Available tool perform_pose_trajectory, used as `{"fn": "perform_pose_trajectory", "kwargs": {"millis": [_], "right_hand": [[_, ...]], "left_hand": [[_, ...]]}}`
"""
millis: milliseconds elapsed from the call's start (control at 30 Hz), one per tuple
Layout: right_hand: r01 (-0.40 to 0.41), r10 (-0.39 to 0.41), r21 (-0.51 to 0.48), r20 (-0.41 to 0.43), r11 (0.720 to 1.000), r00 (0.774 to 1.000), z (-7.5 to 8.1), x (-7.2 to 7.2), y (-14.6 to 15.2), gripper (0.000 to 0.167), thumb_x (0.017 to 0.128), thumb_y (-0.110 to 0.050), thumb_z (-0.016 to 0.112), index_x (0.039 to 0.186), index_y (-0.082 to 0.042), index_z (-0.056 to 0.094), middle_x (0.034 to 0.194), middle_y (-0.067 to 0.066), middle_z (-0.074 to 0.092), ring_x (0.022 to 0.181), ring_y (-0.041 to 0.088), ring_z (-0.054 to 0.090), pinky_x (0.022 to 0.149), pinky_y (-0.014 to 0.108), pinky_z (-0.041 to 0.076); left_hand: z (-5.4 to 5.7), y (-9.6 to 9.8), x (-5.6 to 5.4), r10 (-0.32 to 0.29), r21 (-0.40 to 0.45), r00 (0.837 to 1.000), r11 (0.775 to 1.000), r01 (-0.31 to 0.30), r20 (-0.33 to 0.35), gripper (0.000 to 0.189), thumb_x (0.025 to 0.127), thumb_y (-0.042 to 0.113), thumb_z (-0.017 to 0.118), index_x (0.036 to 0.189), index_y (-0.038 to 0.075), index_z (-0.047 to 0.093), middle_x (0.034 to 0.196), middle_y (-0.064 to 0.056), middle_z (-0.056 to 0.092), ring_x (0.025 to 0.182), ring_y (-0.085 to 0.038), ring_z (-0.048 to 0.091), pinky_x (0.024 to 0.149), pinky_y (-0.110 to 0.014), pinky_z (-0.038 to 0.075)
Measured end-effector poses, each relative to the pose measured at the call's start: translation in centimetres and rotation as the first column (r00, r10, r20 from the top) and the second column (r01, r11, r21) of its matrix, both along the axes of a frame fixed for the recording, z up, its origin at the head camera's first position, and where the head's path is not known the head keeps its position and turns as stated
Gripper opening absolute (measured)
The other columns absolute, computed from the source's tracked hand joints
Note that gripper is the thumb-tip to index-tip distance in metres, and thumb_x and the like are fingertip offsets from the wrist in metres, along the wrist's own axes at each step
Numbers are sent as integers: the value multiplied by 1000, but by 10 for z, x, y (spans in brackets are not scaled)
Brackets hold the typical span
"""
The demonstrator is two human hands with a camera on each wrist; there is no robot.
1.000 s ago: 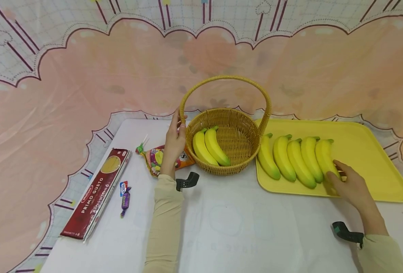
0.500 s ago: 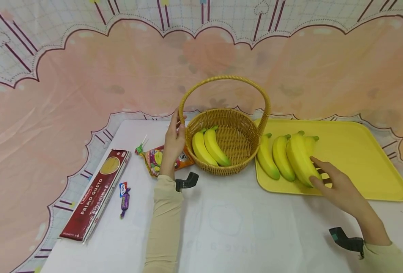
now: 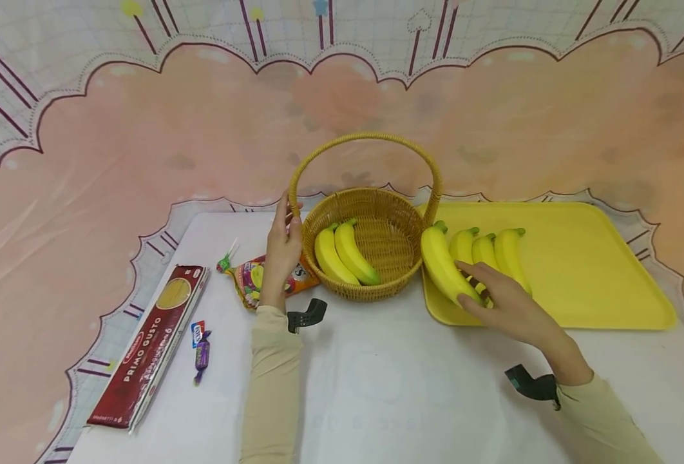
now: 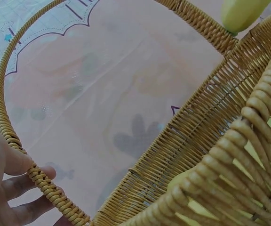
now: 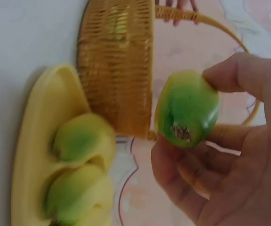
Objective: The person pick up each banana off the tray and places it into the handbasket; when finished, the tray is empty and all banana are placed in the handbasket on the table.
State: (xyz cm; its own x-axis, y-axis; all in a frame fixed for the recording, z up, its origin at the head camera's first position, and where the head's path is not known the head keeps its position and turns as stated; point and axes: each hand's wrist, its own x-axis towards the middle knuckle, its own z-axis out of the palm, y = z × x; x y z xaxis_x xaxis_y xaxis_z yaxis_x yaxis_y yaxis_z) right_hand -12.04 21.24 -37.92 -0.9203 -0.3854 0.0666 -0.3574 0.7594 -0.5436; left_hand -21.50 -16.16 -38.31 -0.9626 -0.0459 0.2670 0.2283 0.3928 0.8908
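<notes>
My left hand (image 3: 283,251) grips the lower left end of the handle of a wicker basket (image 3: 362,293). In the left wrist view the thumb and fingers (image 4: 18,188) lie on either side of that handle. Inside the basket, on the left, lie two bananas (image 3: 356,258). My right hand (image 3: 510,303) pinches another banana (image 3: 443,264) by its lower end, between thumb and fingers. That banana hangs over the left end of a yellow tray (image 3: 597,270), beside the basket's right rim. More bananas (image 3: 510,251) lie on the tray, partly hidden behind my right hand and the held banana.
Left of the basket, partly behind my left arm, lies a colourful candy bag (image 3: 249,280) with a lollipop (image 3: 224,263). Farther left are a purple wrapped candy (image 3: 202,357), a small blue-and-red candy (image 3: 198,334) and a red spaghetti pack (image 3: 151,348). A patterned cloth (image 3: 232,135) hangs behind.
My right hand has lifted the rightmost banana off the tray and carried it left towards the basket. My left hand stays on the handle. The head view has shifted slightly.
</notes>
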Motion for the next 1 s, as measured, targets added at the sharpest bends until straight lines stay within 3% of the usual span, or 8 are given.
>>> {"fn": "perform_pose_trajectory", "kwargs": {"millis": [167,233,367,500,600,733,1000], "right_hand": [[27,-27,1,5,1000,1000,1,2,-11,58,92,-32,59,140,-5,42,107,5,59,90,18,54,71,30,49],[30,-30,9,-4,1000,1000,2,6,-13,57,92,-31,59,140,-5,43,107,5,59,88,17,53,70,29,49],[15,-14,30,-47,999,999,5,12,-19,55,91,-29,60,139,-5,45,106,2,60,84,14,51,66,25,45],[-22,24,29,-86,999,996,7,10,-29,52,90,-26,60,137,-5,48,102,1,60,81,13,50,65,25,43],[-30,29,-5,-56,1000,998,8,0,-39,52,91,-26,60,137,-5,48,102,3,61,84,14,53,68,28,45],[-13,13,-43,-9,999,1000,8,-24,-57,54,92,-26,59,139,-6,46,108,8,63,89,18,56,74,34,48],[-11,11,14,-43,1000,999,8,-63,-100,55,92,-28,58,139,-3,45,127,16,58,95,24,57,81,39,48]], "left_hand": [[17,4,13,-15,5,1000,1000,15,23,54,103,11,33,153,18,13,145,-16,42,137,-34,35,112,-50,32],[16,4,12,-18,-3,1000,1000,18,11,54,103,11,32,153,17,13,145,-16,42,137,-35,35,111,-51,33],[-1,-2,0,-10,-6,1000,1000,10,-15,54,103,18,33,152,28,14,145,-10,44,138,-31,36,109,-51,34],[-1,-2,0,-6,-13,1000,1000,5,-23,53,103,18,33,152,27,15,144,-10,45,136,-31,38,110,-49,35],[0,-2,0,-1,-17,1000,1000,0,-23,53,103,18,34,152,27,16,143,-10,45,135,-31,39,110,-48,35],[2,-3,-1,3,-19,1000,1000,-3,-18,54,103,18,33,152,29,15,144,-8,45,136,-30,38,110,-47,35],[-1,-3,-1,-16,8,1000,1000,16,6,54,103,19,33,152,29,13,146,-9,41,138,-32,34,111,-50,32]]}}
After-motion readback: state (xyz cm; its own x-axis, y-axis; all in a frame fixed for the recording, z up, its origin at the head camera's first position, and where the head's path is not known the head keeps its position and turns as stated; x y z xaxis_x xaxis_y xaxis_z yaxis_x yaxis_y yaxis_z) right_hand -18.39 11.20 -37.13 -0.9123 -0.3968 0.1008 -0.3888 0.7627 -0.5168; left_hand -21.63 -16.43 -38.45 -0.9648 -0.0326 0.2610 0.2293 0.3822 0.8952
